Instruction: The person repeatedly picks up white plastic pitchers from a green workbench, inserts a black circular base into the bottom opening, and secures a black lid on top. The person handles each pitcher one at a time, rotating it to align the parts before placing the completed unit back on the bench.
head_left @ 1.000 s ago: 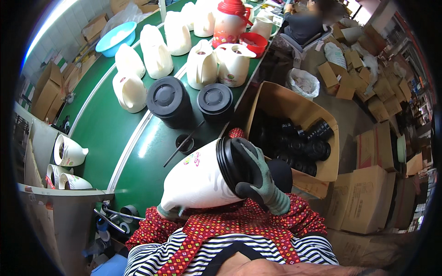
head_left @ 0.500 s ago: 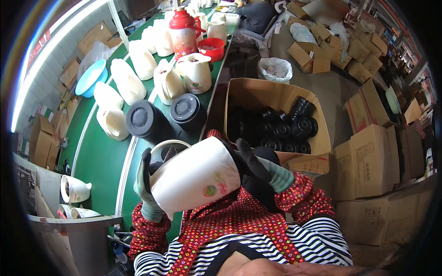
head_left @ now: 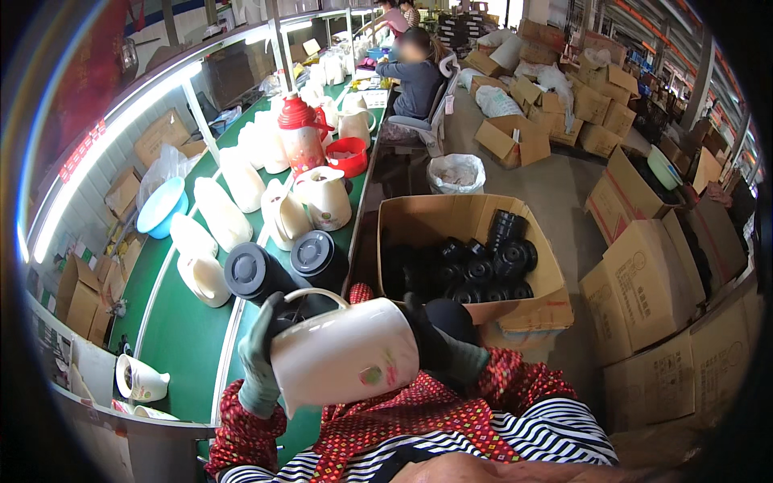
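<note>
Partly hidden right hand (head_left: 452,351), sideways jug (head_left: 342,354)

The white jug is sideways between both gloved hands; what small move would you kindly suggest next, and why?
Probably tilt the white jug upright, raising its spout end with the left hand while the right hand supports the opposite end. It lies sideways with a hand at each end, and other jugs stand upright on the green table.

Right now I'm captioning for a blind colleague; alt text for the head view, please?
The gloved left hand and right hand hold a white jug sideways, one at each end. Ahead, more jugs and a red flask stand on a green bench; to its right, a box holds black parts.
</note>
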Available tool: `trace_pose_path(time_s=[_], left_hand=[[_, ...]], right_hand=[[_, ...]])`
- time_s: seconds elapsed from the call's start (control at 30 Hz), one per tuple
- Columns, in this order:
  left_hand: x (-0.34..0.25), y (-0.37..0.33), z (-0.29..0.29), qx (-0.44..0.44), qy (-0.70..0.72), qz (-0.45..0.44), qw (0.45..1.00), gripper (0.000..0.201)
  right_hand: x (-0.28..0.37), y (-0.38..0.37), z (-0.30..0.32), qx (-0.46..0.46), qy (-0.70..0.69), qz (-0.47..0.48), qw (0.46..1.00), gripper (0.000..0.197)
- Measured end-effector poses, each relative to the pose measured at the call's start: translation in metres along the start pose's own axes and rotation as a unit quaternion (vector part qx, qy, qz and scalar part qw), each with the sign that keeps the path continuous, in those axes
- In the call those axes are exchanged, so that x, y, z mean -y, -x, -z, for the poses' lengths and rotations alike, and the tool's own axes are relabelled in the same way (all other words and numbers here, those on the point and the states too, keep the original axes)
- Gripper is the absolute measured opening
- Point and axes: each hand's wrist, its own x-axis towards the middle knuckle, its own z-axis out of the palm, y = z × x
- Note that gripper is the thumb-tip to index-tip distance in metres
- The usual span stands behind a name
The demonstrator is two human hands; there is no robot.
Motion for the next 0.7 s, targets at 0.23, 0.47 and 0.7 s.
trace_pose_path(time_s=[0.23,0.47,0.7], left_hand=[[0.009,0.016,-0.024,0.032,0.392,0.251,0.884,0.063],[-0.042,-0.034,0.009,0.126,-0.145,-0.255,0.948,0.057],[0.001,0.045,-0.036,0.126,0.449,0.265,0.844,0.074]], right_hand=[[-0.003,0.017,-0.035,-0.039,0.591,0.278,0.756,0.087],[-0.024,0.047,0.058,-0.137,0.129,-0.065,0.980,0.060],[0.036,0.027,-0.106,0.053,0.803,0.185,0.564,0.116]])
